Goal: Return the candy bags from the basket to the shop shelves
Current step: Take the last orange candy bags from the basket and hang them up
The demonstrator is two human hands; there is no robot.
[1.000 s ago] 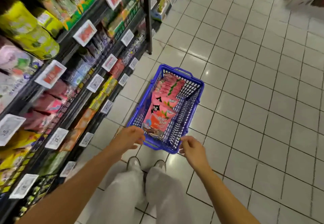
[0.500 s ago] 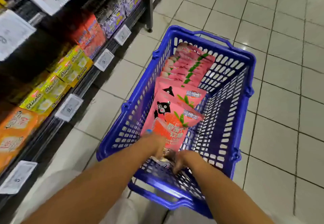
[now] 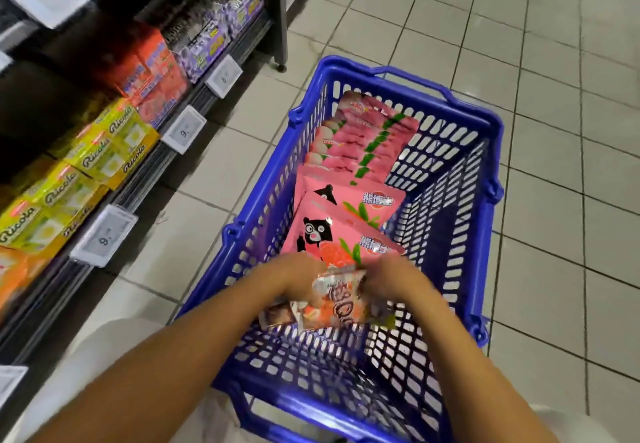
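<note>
An orange-and-white candy bag (image 3: pixel 337 300) is pinched at its top edge between the curled fingers of the left hand (image 3: pixel 298 279) and the right hand (image 3: pixel 394 283), low inside the blue basket (image 3: pixel 485 220). Just beyond the fingers, pink bags (image 3: pixel 346 234) are stacked loosely. If lifted carelessly, the glossy bag could be dropped, or the pink stack dragged askew. The shelves (image 3: pixel 145 179) stand well to the left.

Bright overhead light, tile glare, motion-blurred hands (image 3: pixel 349 286)
</note>
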